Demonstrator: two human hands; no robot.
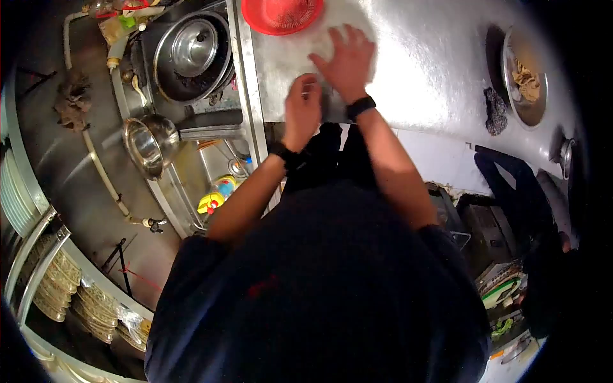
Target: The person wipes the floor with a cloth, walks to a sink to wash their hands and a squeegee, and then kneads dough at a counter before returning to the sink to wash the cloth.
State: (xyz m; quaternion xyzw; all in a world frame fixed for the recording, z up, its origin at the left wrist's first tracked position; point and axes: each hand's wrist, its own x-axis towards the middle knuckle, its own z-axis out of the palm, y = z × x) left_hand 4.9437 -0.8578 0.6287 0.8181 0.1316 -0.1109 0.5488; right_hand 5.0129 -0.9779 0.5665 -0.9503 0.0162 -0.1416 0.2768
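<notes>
My right hand (348,64) is spread over the steel worktop (421,70), fingers stretched apart and nothing in them. Just left of it, near the worktop's front edge, is my left hand (302,112) with its fingers curled in. A small pale streak shows at those fingers, too blurred to name. Beyond both hands sits a red plastic colander (281,16), partly cut off by the top of the view. Dark bands are on both my wrists.
Left of the worktop, a sink holds stacked metal bowls (191,48). Another steel bowl (150,147) stands tilted nearby, with a yellow bottle (211,203) below. Rightward are a dark scouring pad (495,112) and a basin (539,102) with a tan cloth-like heap. Another person (536,210) is at far right.
</notes>
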